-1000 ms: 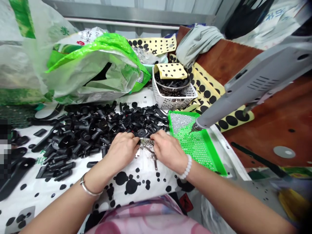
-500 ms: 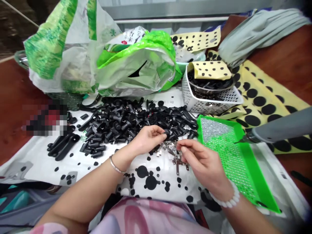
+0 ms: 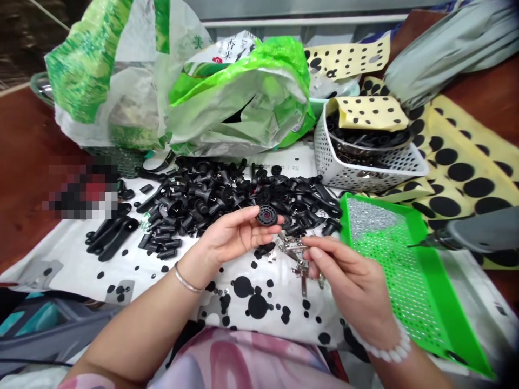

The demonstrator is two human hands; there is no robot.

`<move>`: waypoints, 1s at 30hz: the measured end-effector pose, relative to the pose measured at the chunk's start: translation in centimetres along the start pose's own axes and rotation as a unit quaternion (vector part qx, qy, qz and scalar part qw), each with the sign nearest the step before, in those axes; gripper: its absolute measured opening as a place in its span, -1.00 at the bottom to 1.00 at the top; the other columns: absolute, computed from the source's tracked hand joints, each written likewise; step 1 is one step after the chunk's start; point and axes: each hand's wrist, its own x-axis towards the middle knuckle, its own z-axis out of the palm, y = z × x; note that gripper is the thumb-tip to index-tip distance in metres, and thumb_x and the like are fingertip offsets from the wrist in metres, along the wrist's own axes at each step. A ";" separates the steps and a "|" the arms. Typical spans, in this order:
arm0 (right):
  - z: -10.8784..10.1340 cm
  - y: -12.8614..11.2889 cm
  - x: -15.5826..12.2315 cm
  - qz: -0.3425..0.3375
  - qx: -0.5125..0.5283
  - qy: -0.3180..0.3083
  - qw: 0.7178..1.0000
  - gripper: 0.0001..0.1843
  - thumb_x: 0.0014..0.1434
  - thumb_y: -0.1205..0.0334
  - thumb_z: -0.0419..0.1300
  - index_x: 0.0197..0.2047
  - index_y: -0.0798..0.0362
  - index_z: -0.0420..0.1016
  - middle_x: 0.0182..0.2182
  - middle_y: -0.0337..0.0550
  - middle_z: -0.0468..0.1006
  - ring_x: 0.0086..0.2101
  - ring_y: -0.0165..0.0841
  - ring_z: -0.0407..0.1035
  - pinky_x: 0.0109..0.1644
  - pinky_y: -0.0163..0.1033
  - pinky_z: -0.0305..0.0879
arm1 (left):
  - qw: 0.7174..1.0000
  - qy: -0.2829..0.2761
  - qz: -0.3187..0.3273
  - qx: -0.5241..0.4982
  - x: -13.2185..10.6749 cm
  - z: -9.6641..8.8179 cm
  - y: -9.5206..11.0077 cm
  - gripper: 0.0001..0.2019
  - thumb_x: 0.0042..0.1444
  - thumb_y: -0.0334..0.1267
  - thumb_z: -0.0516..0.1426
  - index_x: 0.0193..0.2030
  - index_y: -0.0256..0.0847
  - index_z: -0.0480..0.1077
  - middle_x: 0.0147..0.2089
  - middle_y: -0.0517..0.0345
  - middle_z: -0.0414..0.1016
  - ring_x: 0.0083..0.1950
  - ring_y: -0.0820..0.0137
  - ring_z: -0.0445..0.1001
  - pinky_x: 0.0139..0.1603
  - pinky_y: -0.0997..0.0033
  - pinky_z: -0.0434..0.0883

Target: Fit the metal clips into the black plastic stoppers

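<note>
My left hand [image 3: 233, 233] grips a round black plastic part [image 3: 267, 215] between thumb and fingers, its ribbed face turned up with a small red spot at the middle. To the right, my right hand [image 3: 353, 281] pinches a thin metal piece [image 3: 295, 247] between thumb and forefinger. Below the fingertips lies a small heap of silvery metal strips [image 3: 304, 282], partly hidden by my right hand. Just beyond my left hand spreads a large pile of black plastic parts [image 3: 211, 197], among them knobs, short cylinders and handles.
At the right stands a green perforated tray [image 3: 405, 292] holding small silvery pieces [image 3: 368, 213]. A grey power screwdriver [image 3: 478, 231] reaches over its edge. Behind are a white basket [image 3: 365, 175], yellow sticker sheets [image 3: 470, 162] and plastic bags [image 3: 239, 119]. Long black handles [image 3: 117, 237] lie left.
My left hand has turned palm-up, bringing the round part's ribbed face into view. My right hand has shifted slightly, with the thin metal piece now visible at its fingertips. The whole view has shifted a little.
</note>
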 end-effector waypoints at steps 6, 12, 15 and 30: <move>2.7 0.3 -0.6 0.037 0.031 -0.151 0.987 -0.83 0.23 0.26 0.04 -0.25 0.09 0.44 -0.59 -0.28 0.41 -0.66 -0.49 0.27 -0.65 -0.40 0.23 | 0.995 0.000 0.098 -0.027 0.7 3.1 0.6 -0.72 0.21 -0.32 -0.02 -0.35 -0.38 0.47 -0.26 -0.05 0.56 -0.30 0.43 0.54 -0.24 0.53 0.47; 4.9 1.4 -1.6 -0.151 -0.279 -0.109 0.942 -0.73 0.21 0.40 -0.04 -0.19 0.11 0.48 -0.19 0.08 0.51 -0.21 -0.21 0.41 -0.16 -0.08 0.36 | 0.992 -0.021 0.126 0.003 2.0 5.1 0.2 -0.81 0.18 -0.41 0.01 -0.22 -0.37 0.45 -0.39 0.07 0.50 -0.34 0.45 0.51 -0.25 0.49 0.47; 4.5 0.8 -1.4 -0.143 -0.196 -0.112 0.964 -0.74 0.20 0.23 0.09 -0.06 0.11 0.41 -0.11 0.07 0.47 -0.13 -0.19 0.38 -0.08 -0.08 0.35 | 0.995 -0.021 0.086 -0.035 2.1 5.9 -0.5 -0.70 0.26 -0.25 -0.05 -0.26 -0.39 0.45 -0.41 0.06 0.47 -0.40 0.50 0.47 -0.32 0.55 0.46; 7.5 -0.8 0.9 -0.080 0.322 -0.371 0.867 0.05 -0.41 -0.08 0.44 0.18 0.06 0.26 0.08 -0.10 0.37 0.06 -0.17 0.28 0.15 -0.18 0.22 | 0.974 -0.082 0.156 0.140 -1.3 14.1 -1.4 -0.29 0.21 0.16 -0.43 -0.07 -0.14 0.41 -0.18 0.00 0.44 -0.27 0.36 0.46 -0.42 0.42 0.47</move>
